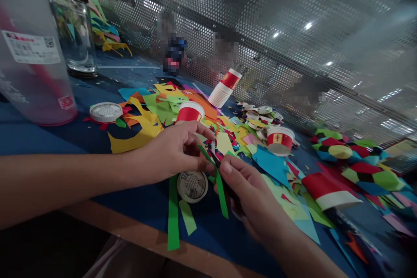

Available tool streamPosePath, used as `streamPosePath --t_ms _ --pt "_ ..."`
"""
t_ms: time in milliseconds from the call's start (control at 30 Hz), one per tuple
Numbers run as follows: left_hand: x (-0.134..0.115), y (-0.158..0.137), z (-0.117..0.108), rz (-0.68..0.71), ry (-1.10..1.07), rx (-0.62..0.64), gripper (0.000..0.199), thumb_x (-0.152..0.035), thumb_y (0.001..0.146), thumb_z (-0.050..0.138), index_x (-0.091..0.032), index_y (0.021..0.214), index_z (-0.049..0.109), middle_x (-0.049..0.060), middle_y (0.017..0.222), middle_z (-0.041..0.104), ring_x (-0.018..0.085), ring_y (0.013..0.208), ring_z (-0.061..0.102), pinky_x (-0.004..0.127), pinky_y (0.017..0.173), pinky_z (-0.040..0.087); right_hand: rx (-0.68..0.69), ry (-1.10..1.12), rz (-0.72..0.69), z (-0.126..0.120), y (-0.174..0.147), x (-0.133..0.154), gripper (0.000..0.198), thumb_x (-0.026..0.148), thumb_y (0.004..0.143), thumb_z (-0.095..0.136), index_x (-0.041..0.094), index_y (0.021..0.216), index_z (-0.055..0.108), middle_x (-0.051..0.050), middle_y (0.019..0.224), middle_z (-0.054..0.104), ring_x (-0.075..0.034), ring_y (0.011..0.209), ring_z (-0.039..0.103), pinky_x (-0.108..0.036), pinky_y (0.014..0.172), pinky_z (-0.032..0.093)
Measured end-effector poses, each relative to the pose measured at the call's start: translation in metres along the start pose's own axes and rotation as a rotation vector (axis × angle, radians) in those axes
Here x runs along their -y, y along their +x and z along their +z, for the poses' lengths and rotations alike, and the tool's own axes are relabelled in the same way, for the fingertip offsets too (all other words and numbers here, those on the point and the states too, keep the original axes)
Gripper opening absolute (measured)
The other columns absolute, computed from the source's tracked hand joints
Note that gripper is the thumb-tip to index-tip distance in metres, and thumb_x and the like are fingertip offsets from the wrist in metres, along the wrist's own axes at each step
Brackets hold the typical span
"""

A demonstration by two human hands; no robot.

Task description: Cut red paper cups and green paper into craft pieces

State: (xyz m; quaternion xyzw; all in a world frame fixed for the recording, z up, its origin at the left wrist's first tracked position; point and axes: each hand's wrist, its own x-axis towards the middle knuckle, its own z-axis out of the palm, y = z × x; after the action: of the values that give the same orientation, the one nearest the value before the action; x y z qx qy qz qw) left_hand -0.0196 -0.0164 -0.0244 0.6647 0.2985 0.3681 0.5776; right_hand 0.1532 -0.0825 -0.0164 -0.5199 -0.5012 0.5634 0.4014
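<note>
My left hand pinches a narrow green paper strip, whose lower end hangs free. Closed around a pair of scissors, my right hand hides their handles; the blades point up and meet the strip between both hands. Just below the fingers lies a round lid with a dark line drawing on it. Beside that lid, a longer green strip and a light green paper piece lie on the blue table near its front edge.
Coloured paper scraps cover the middle. Behind stand a red-and-white paper cup and a tilted cup stack. A plastic cup and glass jar stand left. Patterned paper pieces and a tipped cup lie right.
</note>
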Motion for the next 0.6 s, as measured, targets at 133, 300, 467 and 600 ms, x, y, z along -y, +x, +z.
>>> streamPosePath --t_ms 133,300,467,600 --pt "-0.0016 0.0004 0.0023 -0.030 -0.034 -0.013 0.043 -0.028 0.061 0.077 -0.022 0.100 0.059 -0.007 0.061 0.061 0.014 0.057 0.058 0.022 0.051 0.042 -0.001 0.035 0.020 0.0003 -0.0003 -0.0001 0.048 0.061 0.075 0.072 0.021 0.066 0.046 0.008 0.050 0.037 -0.006 0.043 0.024 -0.019 0.038 0.013" --pt "-0.0017 -0.0002 0.0019 -0.057 -0.041 -0.022 0.044 -0.027 0.059 0.078 -0.023 0.100 0.060 -0.007 0.062 0.063 0.015 0.059 0.061 0.023 0.053 0.043 0.003 0.022 0.001 0.0000 -0.0012 0.0008 0.048 0.060 0.073 0.074 0.022 0.065 0.046 0.007 0.052 0.036 -0.008 0.046 0.023 -0.020 0.039 0.011" --pt "0.0018 0.0007 0.0001 -0.047 -0.009 -0.004 0.047 -0.032 0.061 0.077 -0.024 0.105 0.061 -0.005 0.066 0.067 0.018 0.060 0.065 0.023 0.051 0.044 0.004 0.008 0.005 -0.0015 0.0009 0.0012 0.046 0.059 0.074 0.074 0.023 0.064 0.047 0.006 0.052 0.037 -0.009 0.047 0.023 -0.021 0.039 0.011" --pt "0.0010 0.0018 0.0001 -0.067 -0.020 0.018 0.048 -0.032 0.060 0.076 -0.023 0.105 0.061 -0.004 0.066 0.068 0.019 0.061 0.066 0.024 0.051 0.044 -0.007 0.027 0.000 -0.0016 0.0014 0.0000 0.045 0.057 0.074 0.075 0.022 0.064 0.048 0.007 0.053 0.037 -0.008 0.047 0.022 -0.021 0.040 0.013"
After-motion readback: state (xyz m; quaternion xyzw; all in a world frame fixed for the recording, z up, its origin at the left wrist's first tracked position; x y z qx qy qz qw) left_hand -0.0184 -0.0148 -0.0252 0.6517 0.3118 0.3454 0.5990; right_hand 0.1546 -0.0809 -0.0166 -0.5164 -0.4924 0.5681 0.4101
